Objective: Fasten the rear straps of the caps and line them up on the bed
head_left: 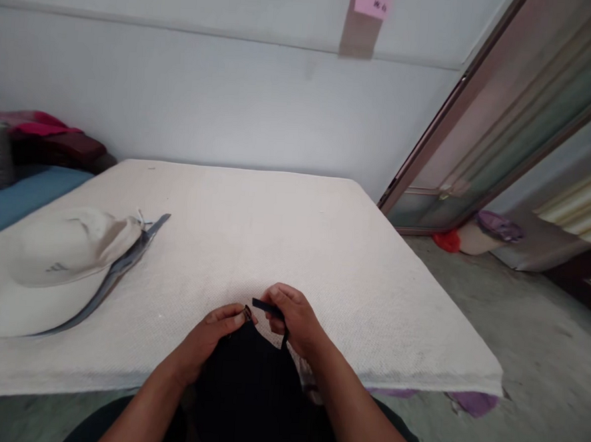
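Note:
A black fabric item [248, 385], perhaps a cap, hangs between my hands at the table's near edge. My left hand [221, 326] pinches its upper left corner, where a small dark buckle [248, 313] shows at the fingertips. Between the thumb and fingers of my right hand [292, 317] is a black strap [265, 306], its free end pointing left towards the buckle. Strap and buckle are apart. The strap's other end runs down to the right side of the black item.
On the left of the cream-covered table [275, 233] lie stacked pale caps [68, 254] with a grey brim beneath. A white wall [232, 104] stands behind. A blue surface [47, 189] adjoins at left; a bin [479, 235] stands on the floor at right.

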{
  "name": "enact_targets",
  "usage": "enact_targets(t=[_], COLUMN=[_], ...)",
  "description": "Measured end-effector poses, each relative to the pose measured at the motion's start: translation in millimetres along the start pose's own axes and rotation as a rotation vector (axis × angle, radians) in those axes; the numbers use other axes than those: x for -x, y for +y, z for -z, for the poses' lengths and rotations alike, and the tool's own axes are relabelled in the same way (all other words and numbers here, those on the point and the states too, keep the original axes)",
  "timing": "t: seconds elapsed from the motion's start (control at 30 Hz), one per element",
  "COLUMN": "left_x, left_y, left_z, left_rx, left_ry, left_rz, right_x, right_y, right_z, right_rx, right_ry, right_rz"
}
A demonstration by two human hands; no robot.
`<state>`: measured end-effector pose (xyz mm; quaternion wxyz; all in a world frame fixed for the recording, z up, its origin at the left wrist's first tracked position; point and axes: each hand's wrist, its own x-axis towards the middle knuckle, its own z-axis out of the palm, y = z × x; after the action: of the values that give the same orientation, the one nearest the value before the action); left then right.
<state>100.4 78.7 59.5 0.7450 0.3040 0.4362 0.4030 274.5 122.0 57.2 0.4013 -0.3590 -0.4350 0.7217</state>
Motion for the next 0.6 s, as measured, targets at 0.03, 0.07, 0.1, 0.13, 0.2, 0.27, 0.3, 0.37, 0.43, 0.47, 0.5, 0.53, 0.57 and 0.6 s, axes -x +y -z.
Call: enact_targets(t=[0.03,0.07,0.1,0.13,0.2,0.27,0.3,0.37,0.43,0.47,0.5,0.53,0.57,0.6], left_x=[-0.3,-0.7,-0.9,-1.2,-1.7,-1.9,-1.9,-1.5,-0.7,-0.4,-0.1,0.1,0.3,0.5], left_y=[-0.2,-0.4,-0.7,-1.0,-1.8,-2.6,-2.8,-2.7,-2.1,-1.9,-1.9,-2.2,-2.7,-3.5], left_z=[0.1,0.1,0.1,0.1,0.4,1.0,1.3,1.8,2.0,2.1,2.4,2.9,3.6,4.6], left_rx=[0.005,0.005,0.0,-0.006,-0.009,0.006,0.016,0.029,0.029,0.027,0.025,0.027,0.033,0.039], left_ry=[-0.006,-0.007,-0.008,-0.008,-0.005,0.004,0.01,0.028,0.045,0.054,0.061,0.067,0.074,0.08], left_rz=[-0.004,-0.009,-0.014,-0.021,-0.029,-0.03,-0.031,-0.033,-0.032,-0.028,-0.023,-0.016,-0.011,-0.007], right_x=[0.0,0.1,0.3,0.4,0.7,0.9,0.9,0.9,1.0,1.2,1.5,1.8,2.2,2.7], right_y=[1.3,2.2,2.8,3.1,3.6,4.3,4.8,5.8,6.1,5.7,5.0,3.9,2.4,0.8], right_z=[-2.1,-3.9,-5.4,-6.8,-9.1,-11.2,-12.2,-13.5,-13.9,-13.7,-13.3,-12.7,-11.9,-11.0], right_rx=[0.023,0.041,0.053,0.059,0.064,0.075,0.083,0.092,0.086,0.081,0.079,0.08,0.084,0.09], right_ry=[-0.006,-0.019,-0.035,-0.052,-0.081,-0.085,-0.08,-0.07,-0.081,-0.095,-0.11,-0.127,-0.145,-0.165], right_rz=[0.012,0.02,0.024,0.023,0.013,0.015,0.021,0.029,0.02,0.011,0.001,-0.007,-0.014,-0.019])
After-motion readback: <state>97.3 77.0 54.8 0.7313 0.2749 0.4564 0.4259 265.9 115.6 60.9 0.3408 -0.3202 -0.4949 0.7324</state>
